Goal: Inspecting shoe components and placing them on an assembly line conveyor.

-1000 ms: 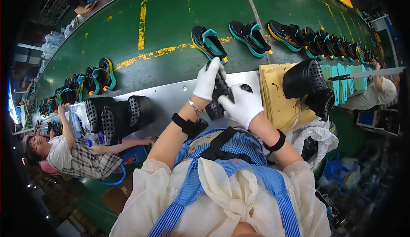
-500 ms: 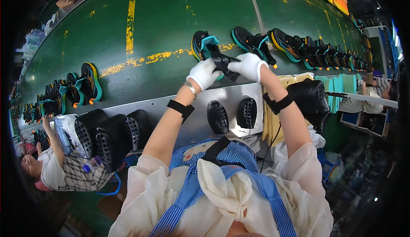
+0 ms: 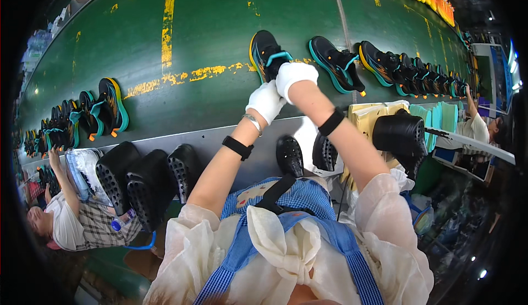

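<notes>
A black running shoe (image 3: 265, 44) with a teal collar and a yellow-edged sole lies on the green belt, toe pointing away from me. At its heel end my gloved left hand (image 3: 267, 101) is closed, its fingers largely hidden. My gloved right hand (image 3: 297, 78) is closed over the shoe's opening, just above and against the left; the part it grips is covered. Just to the right sits another black shoe (image 3: 333, 63) with a teal sole and its tongue pulled out.
Rows of similar shoes line the belt (image 3: 209, 101) at left (image 3: 113, 104) and right (image 3: 379, 63). Black perforated forms (image 3: 289, 155) stand on the metal ledge (image 3: 254, 154). Papers (image 3: 363, 119) and teal sheets (image 3: 440, 117) lie right. Co-workers sit at left (image 3: 71, 217) and far right.
My right hand has moved left and closed in against my left hand, covering the shoe's heel end. The black part stretched between my hands is now hidden. A co-worker's arm at far right has reached up.
</notes>
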Demonstrator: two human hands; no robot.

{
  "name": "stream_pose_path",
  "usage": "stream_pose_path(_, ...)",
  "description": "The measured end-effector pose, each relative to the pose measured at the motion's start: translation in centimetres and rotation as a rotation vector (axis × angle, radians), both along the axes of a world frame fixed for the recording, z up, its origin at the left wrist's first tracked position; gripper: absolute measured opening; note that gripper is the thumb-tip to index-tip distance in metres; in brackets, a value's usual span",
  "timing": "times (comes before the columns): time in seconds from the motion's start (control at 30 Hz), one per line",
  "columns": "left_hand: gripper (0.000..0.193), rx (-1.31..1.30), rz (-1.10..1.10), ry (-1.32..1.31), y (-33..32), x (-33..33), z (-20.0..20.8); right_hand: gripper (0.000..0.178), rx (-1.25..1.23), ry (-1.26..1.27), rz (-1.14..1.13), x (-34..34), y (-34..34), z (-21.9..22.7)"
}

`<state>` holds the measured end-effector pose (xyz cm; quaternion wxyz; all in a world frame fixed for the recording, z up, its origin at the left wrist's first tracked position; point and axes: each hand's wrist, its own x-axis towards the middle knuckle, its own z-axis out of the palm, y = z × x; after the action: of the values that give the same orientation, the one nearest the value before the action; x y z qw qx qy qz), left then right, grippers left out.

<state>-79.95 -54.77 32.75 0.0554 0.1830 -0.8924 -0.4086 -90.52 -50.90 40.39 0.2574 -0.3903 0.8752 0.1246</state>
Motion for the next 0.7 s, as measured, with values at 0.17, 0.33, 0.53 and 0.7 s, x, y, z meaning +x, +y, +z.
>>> stream_pose_path(0.17, 0.038, 0.002, 0.045, -0.107, 0.4, 0.4, -2.0, 0.031, -0.154, -0.051, -0.311, 0.5, -0.5, -3.4)
stream_pose_path(0.33, 0.047, -0.017, -0.124, -0.292, -0.8, -0.9, -1.4, 0.039, -0.126, -0.297, -0.148, -1.3, -0.6, -4.0)
stream_pose_path(0.53, 0.023, -0.059, -0.177, -0.399, -1.8, -2.6, -4.1, 0.026, -0.177, -0.143, -0.013, -1.5, -2.6, -5.7)
stream_pose_path(0.7, 0.025, -0.162, -0.136, -0.483, -0.8, -3.1, -6.1, 0.024, -0.147, -0.12, 0.043, -1.5, -3.9, -5.0)
